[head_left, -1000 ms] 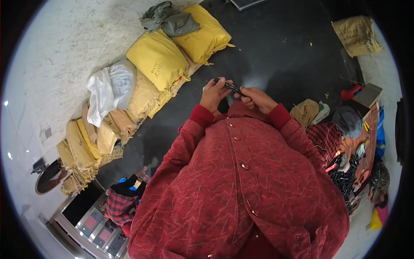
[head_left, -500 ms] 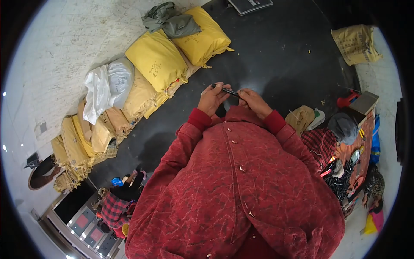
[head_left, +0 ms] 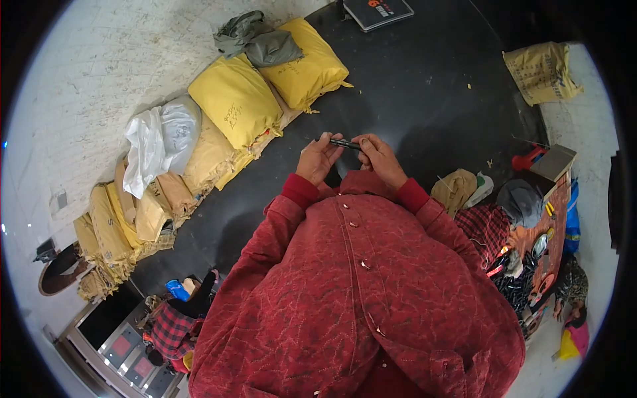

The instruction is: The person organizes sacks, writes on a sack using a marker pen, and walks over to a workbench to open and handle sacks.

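Note:
A slim black pen-shaped object [head_left: 345, 143] spans the gap between my two hands in front of my chest, lying nearly level. Its left end is gripped at the fingertips of my left hand [head_left: 317, 160], whose palm is partly turned up. My right hand [head_left: 381, 159] closes on the other end with thumb and fingers, covering that end. Whether the object is a pen or another slim part is too small to make out. Red jacket cuffs come up to both wrists.
Yellow and tan sacks [head_left: 235, 103] lie stacked along the wall at left. A cluttered table [head_left: 552, 249] at right holds a heap of black pieces [head_left: 514, 284]. People are at lower left [head_left: 174, 330] and far right [head_left: 574, 285]. A dark flat box [head_left: 377, 12] lies on the floor.
The black pen-shaped object has become more level, and my right hand has turned a little over its end. The view has shifted slightly, with both hands still holding the object.

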Action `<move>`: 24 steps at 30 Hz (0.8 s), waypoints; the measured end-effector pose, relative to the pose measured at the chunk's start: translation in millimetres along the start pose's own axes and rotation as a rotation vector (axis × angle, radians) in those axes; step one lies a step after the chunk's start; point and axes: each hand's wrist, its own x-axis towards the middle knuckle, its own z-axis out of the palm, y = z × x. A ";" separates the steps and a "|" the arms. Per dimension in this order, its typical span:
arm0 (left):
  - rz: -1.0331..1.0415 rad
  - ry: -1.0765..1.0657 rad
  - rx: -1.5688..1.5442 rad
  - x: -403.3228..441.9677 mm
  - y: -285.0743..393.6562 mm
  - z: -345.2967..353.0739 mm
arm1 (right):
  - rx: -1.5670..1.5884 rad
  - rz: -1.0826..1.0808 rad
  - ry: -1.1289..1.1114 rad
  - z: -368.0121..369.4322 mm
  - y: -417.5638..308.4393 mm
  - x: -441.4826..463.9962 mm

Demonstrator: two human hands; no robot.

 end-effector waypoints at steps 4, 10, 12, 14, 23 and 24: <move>0.010 0.000 -0.010 8.9 0.4 6.0 | 0.045 0.022 -0.028 -8.6 -6.4 7.8; -0.061 -0.009 -0.115 24.3 2.9 7.3 | 0.058 0.038 -0.058 -10.9 -20.7 23.5; -0.083 0.003 -0.140 27.8 11.1 4.3 | 0.021 0.007 -0.076 -6.2 -23.1 34.0; -0.090 0.009 -0.146 38.6 26.2 2.4 | -0.059 -0.061 -0.098 0.5 -25.3 51.6; -0.092 -0.038 -0.075 81.7 97.0 14.5 | -0.469 -0.183 0.133 31.5 -60.6 113.8; -0.084 -0.038 -0.058 85.6 104.2 15.8 | -0.449 -0.089 0.119 30.6 -59.6 121.8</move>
